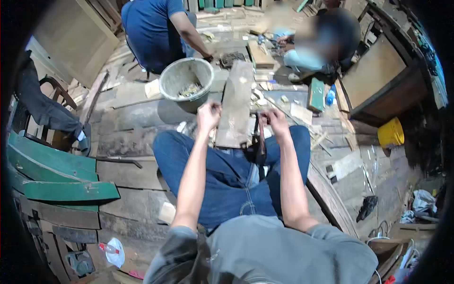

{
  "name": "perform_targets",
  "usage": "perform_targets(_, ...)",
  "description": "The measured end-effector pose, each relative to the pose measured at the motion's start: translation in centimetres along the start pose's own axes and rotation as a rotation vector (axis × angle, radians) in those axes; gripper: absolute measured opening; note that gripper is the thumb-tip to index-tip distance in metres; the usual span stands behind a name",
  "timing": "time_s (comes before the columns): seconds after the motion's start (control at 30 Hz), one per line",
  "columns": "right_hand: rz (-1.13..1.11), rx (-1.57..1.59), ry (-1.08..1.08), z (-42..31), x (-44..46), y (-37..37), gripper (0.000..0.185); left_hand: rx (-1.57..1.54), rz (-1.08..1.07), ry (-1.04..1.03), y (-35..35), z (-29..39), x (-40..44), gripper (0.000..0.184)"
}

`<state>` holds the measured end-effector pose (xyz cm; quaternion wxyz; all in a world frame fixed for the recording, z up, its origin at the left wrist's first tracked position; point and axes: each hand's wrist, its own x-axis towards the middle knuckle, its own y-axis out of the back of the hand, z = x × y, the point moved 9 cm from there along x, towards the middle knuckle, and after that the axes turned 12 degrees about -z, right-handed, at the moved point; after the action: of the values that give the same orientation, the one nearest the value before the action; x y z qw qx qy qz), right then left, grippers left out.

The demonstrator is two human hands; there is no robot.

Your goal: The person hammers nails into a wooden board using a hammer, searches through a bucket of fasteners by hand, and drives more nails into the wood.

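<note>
My left hand (209,117) is curled closed over the left edge of a long, worn wooden board (236,102); whatever its fingers hold is too small to make out. To the right of that board, my right hand (275,121) has its fingers closed at the top end of a dark, narrow bar-like tool (261,137), which hangs down between my legs. Its exact kind is unclear. The board lies lengthwise in front of me, its near end at my crossed legs. Beyond my left hand stands a grey bucket (169,87) with small pieces inside.
Two people sit ahead, one in a blue shirt (151,33). Wood scraps and offcuts litter the plank floor (127,142). Green boards (71,190) lie at left, a yellow bucket (391,132) at right. A wooden cabinet (378,75) stands at the upper right.
</note>
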<state>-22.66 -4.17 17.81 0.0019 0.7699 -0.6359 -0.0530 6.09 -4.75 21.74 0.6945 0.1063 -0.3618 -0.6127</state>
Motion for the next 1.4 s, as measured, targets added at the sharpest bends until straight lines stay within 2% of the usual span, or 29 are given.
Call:
perform_targets(0.03, 0.012, 0.057, 0.013, -2.1, -1.4, -0.3, 0.022, 0.011, -0.017, 0.01, 1.2, 1.9, 0.3, 0.018)
perform_targets(0.07, 0.028, 0.116, 0.032, -3.9, -2.4, -0.3, 0.023, -0.046, -0.067, 0.158, 1.9, 2.9, 0.4, 0.018)
perform_targets(0.13, -0.055, 0.175, 0.13, -3.4, -2.1, 0.4, 0.024, -0.083, 0.01, 0.065, 2.7, 4.5, 1.0, 0.016)
perform_targets(0.3, -0.014, 0.258, 0.15, -5.7, -4.2, 1.4, 0.022, -0.103, 0.01, -0.016, 3.5, 10.8, 1.9, 0.016)
perform_targets(0.37, 0.016, 0.283, 0.2, -7.0, -4.6, 2.0, 0.021, -0.123, -0.032, 0.057, 3.5, 13.2, 2.0, 0.015)
perform_targets(0.5, 0.011, 0.242, 0.251, -7.5, -5.1, 2.5, 0.019, -0.167, -0.026, 0.011, 2.2, 17.6, 2.4, 0.014)
perform_targets(0.6, 0.036, 0.111, 0.291, -6.7, -4.7, 3.7, 0.02, -0.143, 0.007, -0.142, 1.7, 23.3, 1.9, 0.011)
perform_targets(0.67, 0.039, 0.156, 0.238, -6.6, -4.9, 4.0, 0.02, -0.198, -0.047, -0.045, 0.8, 25.3, 1.5, 0.011)
perform_targets(0.73, 0.06, 0.231, 0.226, -5.8, -4.9, 4.6, 0.021, -0.154, 0.005, -0.215, -0.2, 26.2, 1.5, 0.014)
perform_targets(0.8, 0.078, 0.258, 0.243, -6.2, -5.0, 5.3, 0.021, -0.187, 0.012, -0.185, 0.2, 27.6, 1.0, 0.014)
perform_targets(0.83, 0.06, 0.245, 0.225, -5.7, -4.7, 5.4, 0.02, -0.195, 0.01, -0.2, 0.3, 27.8, 1.0, 0.015)
perform_targets(0.87, 0.045, 0.235, 0.206, -5.0, -4.3, 5.5, 0.019, -0.25, -0.028, -0.129, 0.2, 27.4, 1.0, 0.015)
perform_targets(0.93, 0.027, 0.243, 0.243, -5.5, -4.5, 5.0, 0.02, -0.203, 0.015, -0.187, 0.3, 26.1, 1.3, 0.015)
perform_targets(1.0, 0.038, 0.246, 0.232, -5.6, -4.6, 4.7, 0.02, -0.204, -0.024, -0.108, 0.3, 24.4, 1.6, 0.016)
perform_targets(1.07, 0.062, 0.2, 0.234, -5.3, -4.4, 4.6, 0.02, -0.126, 0.012, -0.149, 0.1, 22.5, 1.9, 0.015)
perform_targets(1.13, 0.067, 0.184, 0.247, -5.4, -4.6, 4.2, 0.02, -0.123, -0.01, -0.102, 0.3, 21.0, 2.1, 0.014)
perform_targets(1.2, 0.081, 0.265, 0.149, -4.5, -4.4, 3.7, 0.018, -0.105, -0.034, -0.058, 0.1, 19.1, 2.3, 0.014)
perform_targets(1.37, 0.085, 0.113, 0.104, -2.4, -3.4, 3.1, 0.017, -0.079, -0.064, -0.069, -0.7, 13.9, 2.6, 0.016)
perform_targets(1.4, 0.053, 0.105, 0.091, -1.4, -2.5, 2.7, 0.017, -0.112, -0.104, 0.013, -1.0, 12.2, 2.6, 0.015)
